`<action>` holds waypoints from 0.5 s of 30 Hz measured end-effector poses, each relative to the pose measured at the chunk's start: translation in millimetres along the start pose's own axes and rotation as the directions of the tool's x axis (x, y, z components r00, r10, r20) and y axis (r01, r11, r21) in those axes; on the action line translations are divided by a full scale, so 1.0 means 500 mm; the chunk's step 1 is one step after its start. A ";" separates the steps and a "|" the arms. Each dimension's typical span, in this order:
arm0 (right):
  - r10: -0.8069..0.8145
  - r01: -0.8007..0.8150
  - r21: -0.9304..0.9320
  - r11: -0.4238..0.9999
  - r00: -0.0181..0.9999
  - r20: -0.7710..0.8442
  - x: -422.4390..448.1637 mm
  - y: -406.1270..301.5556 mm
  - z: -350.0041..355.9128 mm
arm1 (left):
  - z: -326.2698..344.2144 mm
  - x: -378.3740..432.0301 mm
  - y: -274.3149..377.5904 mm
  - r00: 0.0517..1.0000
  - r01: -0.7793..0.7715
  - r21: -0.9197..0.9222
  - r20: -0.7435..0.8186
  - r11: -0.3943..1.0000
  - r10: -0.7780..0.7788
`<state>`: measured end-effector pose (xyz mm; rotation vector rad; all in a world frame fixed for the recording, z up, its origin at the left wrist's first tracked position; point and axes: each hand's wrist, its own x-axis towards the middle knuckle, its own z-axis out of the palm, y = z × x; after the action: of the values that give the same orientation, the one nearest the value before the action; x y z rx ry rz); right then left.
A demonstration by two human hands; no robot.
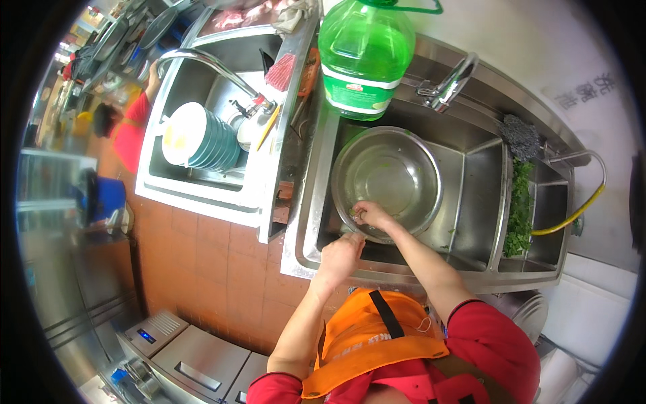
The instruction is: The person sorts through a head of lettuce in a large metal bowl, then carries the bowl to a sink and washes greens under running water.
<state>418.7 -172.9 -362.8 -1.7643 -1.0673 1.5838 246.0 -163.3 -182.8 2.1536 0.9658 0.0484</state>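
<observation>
A wide stainless steel basin (386, 177) sits tilted inside the large steel sink (474, 207), with a few green leaf bits on its inner wall. At its near left rim, my left hand (342, 256) is curled with the fingertips on the edge. My right hand (374, 215) reaches inside the basin by that same rim, fingers bent near a small green scrap; whether it pinches anything is too small to tell. Leafy greens (519, 209) fill part of the narrow compartment to the right.
A large jug of green liquid (366, 60) stands at the sink's back left, near a chrome faucet (446, 86). Stacked teal plates (214, 141) lean in the left sink (202, 184). A yellow hose (570, 219) hangs at right. Beyond the left sink is another person (132, 136).
</observation>
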 end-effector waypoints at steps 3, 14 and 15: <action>0.057 -0.183 0.598 0.781 0.973 0.223 -0.063 -0.009 -0.040 | 0.012 0.012 -0.022 0.993 0.032 -0.462 -0.087 0.886 -0.082; -0.168 0.209 0.503 0.839 0.978 -0.126 -0.276 -0.209 -0.030 | 0.037 0.055 0.016 0.920 0.240 -0.895 0.333 -0.375 -0.208; -0.209 0.246 0.310 0.919 0.967 -0.147 -0.271 -0.198 -0.021 | 0.032 0.055 0.034 0.936 0.227 -0.901 0.307 -0.370 -0.173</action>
<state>408.9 -230.6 -205.2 -1.4327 -0.8641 1.4076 281.4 -162.5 -190.0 0.2034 0.7049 0.4841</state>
